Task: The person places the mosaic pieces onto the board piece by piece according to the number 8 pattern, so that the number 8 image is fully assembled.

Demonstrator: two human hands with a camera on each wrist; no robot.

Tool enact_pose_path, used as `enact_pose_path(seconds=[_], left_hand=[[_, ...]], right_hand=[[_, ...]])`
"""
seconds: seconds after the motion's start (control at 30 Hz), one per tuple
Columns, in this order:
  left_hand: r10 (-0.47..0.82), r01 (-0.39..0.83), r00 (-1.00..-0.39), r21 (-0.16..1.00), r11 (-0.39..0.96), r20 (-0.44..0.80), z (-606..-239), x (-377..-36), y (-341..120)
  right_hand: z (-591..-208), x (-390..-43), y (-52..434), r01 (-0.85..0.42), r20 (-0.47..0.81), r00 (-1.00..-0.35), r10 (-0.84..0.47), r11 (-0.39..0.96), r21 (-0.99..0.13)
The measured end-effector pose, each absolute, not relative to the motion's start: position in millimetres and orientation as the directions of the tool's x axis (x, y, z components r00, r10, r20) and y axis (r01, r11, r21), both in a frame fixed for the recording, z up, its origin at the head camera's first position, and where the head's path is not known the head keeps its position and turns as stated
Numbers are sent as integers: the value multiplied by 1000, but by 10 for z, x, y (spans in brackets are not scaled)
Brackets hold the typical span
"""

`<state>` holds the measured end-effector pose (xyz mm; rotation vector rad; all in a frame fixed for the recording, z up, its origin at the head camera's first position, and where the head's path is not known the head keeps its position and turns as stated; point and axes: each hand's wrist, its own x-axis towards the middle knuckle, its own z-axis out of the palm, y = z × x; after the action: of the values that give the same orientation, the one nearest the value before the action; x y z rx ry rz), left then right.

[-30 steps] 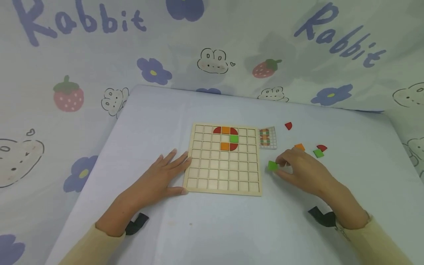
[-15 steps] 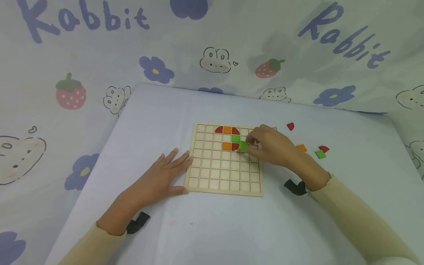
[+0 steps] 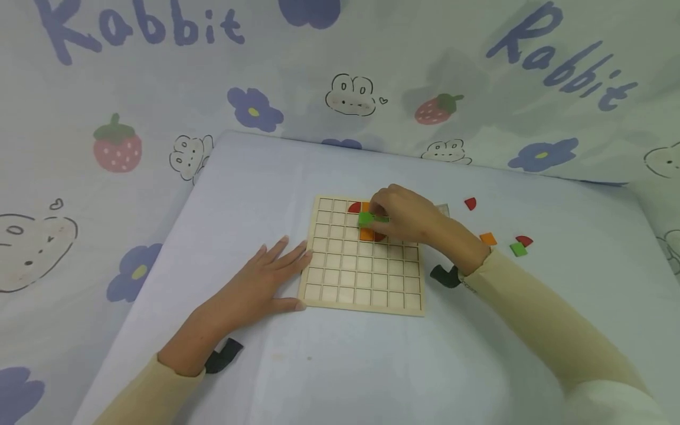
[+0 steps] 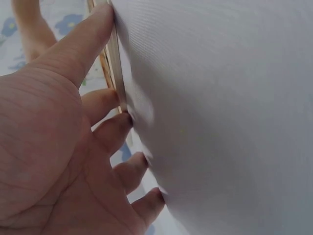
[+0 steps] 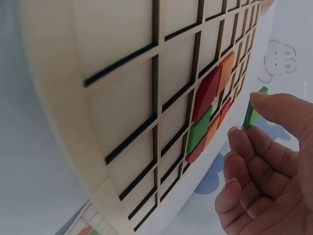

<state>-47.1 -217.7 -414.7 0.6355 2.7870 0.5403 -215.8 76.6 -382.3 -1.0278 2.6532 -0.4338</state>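
Observation:
A pale wooden grid board (image 3: 345,277) lies on the white table. Between thumb and forefinger, my right hand (image 3: 405,213) pinches a green tile (image 3: 365,219) over the board's upper part; the right wrist view shows that tile (image 5: 254,108) nearly edge-on, clear of the board. Close by in the grid sit a red quarter-round tile (image 5: 207,94), a green tile (image 5: 199,130) and an orange tile (image 5: 225,71), several of these partly covered by the hand in the head view. My left hand (image 3: 260,283) lies with fingers spread, fingertips and thumb touching the board's left edge.
Right of the board lie a red quarter-round tile (image 3: 470,203), an orange square tile (image 3: 488,239), and a green square tile (image 3: 518,249) touching another red tile (image 3: 525,240). A printed pattern card (image 3: 443,209) by the board's right edge is mostly hidden behind my right hand.
My right hand has carried the green tile leftward from the table right of the board to over the coloured tiles in the grid. My left hand has stayed at the board's edge.

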Motion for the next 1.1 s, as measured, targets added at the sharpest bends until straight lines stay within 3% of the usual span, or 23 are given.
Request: enact_pose_path(seconds=[1.1], left_hand=[[452,363,-877,391,846,-164,-4162,-479,-2180]], right_hand=[[-3997,-2320,513,-609,-220,-679,-701,704,-365]])
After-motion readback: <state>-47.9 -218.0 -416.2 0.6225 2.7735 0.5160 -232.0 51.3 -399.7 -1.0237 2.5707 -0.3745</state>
